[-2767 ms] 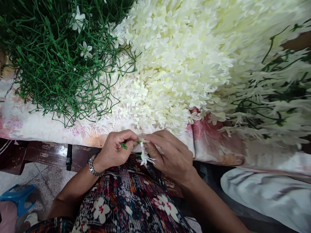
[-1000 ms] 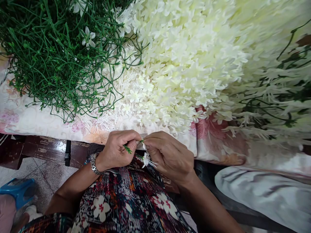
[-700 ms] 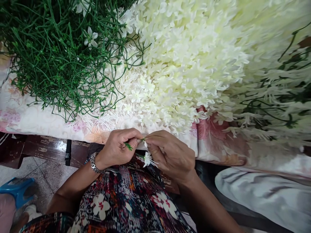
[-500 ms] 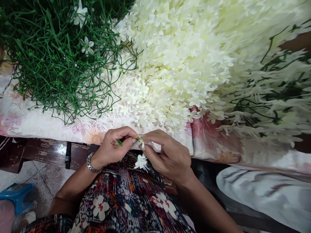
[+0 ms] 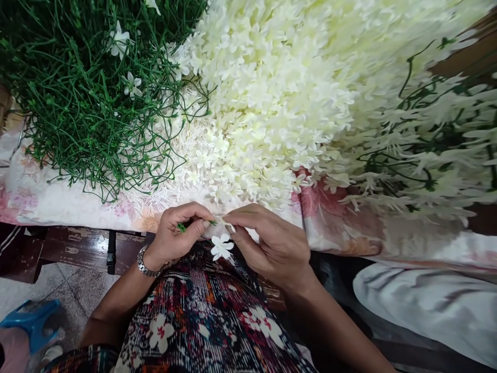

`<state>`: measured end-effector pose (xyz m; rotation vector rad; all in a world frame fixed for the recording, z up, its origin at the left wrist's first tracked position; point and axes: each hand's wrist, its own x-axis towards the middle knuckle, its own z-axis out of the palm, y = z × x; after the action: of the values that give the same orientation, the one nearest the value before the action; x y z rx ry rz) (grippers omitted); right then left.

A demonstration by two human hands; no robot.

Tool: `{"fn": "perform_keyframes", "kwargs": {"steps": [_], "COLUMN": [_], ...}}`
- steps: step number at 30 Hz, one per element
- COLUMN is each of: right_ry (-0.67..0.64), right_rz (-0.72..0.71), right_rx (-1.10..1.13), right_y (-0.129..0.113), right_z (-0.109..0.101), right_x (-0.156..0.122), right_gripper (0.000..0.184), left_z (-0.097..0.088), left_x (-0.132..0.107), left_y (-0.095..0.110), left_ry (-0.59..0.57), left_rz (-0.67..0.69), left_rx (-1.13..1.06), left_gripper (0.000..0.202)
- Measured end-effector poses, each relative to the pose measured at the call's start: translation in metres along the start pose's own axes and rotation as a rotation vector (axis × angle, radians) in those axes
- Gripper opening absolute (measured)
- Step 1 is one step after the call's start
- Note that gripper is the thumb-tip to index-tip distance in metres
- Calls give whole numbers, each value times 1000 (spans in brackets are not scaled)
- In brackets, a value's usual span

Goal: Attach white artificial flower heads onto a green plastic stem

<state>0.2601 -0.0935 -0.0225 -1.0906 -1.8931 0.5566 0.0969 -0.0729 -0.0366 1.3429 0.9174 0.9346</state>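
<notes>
My left hand [image 5: 183,228], with a metal watch on its wrist, pinches a green artificial stem [image 5: 181,227], whose tip comes out between thumb and forefinger. My right hand [image 5: 267,241] is closed on a small white artificial flower [image 5: 229,225] right at that tip. Just below the fingertips hangs a second white flower [image 5: 221,247] with spread petals; what it is joined to is hidden. Beyond the left hand lies a heap of green stems [image 5: 101,114]. A large pile of white and cream flowers [image 5: 272,103] spreads past the right hand.
A flower-patterned cloth [image 5: 77,204] covers the table edge. At right, flowers on green stems [image 5: 430,145] lie in a bunch. A blue stool [image 5: 33,321] stands on the floor at lower left. Someone's light-clothed leg [image 5: 423,311] is at lower right.
The fingertips have moved slightly apart, with the small flower drawn a little off the stem tip. The hanging flower has turned its face and swung up slightly. The whole view has shifted a little.
</notes>
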Motion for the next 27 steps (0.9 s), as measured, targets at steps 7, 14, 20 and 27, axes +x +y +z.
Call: {"fn": "perform_keyframes", "kwargs": {"steps": [7, 14, 20, 27], "right_ry": [-10, -5, -54, -105], "right_rz": [-12, -57, -74, -30], "right_rx": [-33, -148, -188, -143], "right_y": [-3, -9, -10, -8], "right_z": [-3, -1, 1, -2], "right_x": [3, 5, 5, 10], "right_gripper": [24, 22, 16, 34], "left_z": [-2, 3, 5, 2], "left_x": [-3, -8, -7, -7], "left_y": [4, 5, 4, 4], "left_ry": [37, 78, 94, 127], "left_rz": [52, 176, 359, 196], "left_rx": [-20, 139, 321, 131], "left_gripper": [11, 7, 10, 5]}}
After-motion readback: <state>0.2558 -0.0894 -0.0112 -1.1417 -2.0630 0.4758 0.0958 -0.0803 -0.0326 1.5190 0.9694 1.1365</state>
